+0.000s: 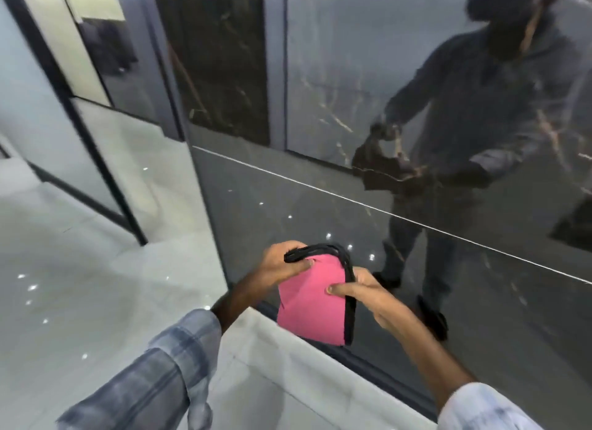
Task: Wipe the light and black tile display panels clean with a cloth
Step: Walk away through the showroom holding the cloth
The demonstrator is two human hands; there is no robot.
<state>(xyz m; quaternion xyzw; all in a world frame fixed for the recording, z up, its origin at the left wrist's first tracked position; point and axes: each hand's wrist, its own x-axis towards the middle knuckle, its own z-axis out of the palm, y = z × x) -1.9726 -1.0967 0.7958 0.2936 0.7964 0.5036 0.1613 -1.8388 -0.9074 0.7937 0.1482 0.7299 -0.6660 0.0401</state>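
A folded pink cloth [312,304] with a black hem hangs between both hands, in front of the glossy black tile panel [352,87]. My left hand [282,264] pinches its top left corner at the hem. My right hand [368,296] grips its right edge, thumb pressed on the pink face. The black panel stands upright ahead and to the right, with pale veins and a thin horizontal joint line; it mirrors a person holding the cloth. A light tile panel [35,109] with a black frame stands further left.
The pale glossy floor [80,285] spreads to the left and below, dotted with light reflections. A dark base strip [368,362] runs along the foot of the black panel. A narrower dark marble panel [217,61] stands behind on the left.
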